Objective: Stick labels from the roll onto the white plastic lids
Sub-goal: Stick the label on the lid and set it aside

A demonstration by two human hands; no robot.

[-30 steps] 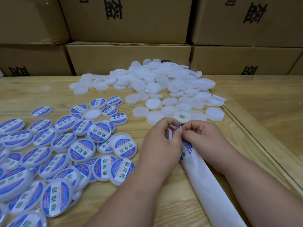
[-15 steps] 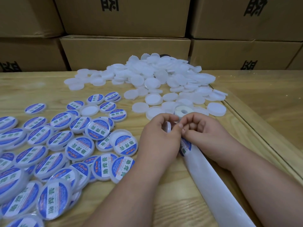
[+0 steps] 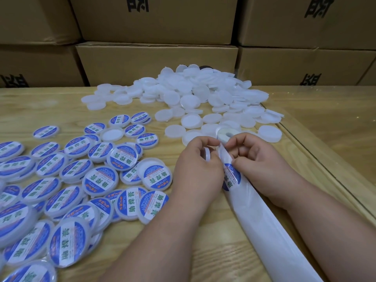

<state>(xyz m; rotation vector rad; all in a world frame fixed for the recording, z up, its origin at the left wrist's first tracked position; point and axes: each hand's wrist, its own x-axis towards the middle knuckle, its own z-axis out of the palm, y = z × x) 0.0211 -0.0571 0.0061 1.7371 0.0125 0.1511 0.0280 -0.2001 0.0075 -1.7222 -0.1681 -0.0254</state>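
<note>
My left hand holds a white lid on edge, its fingers curled round it. Right beside it, my right hand pinches the white backing strip just below the label roll. A blue and white label sits on the strip between the two hands, partly covered by them. The strip runs from the roll toward the bottom right. Unlabelled white lids lie heaped beyond the hands. Labelled lids spread over the left of the table.
Stacked cardboard boxes wall off the back of the wooden table. A seam with a raised edge runs diagonally along the right, with a second wooden surface past it.
My hands have drawn slightly apart, so more of the blue label on the strip shows between them. The view has shifted a little; the lids have not moved.
</note>
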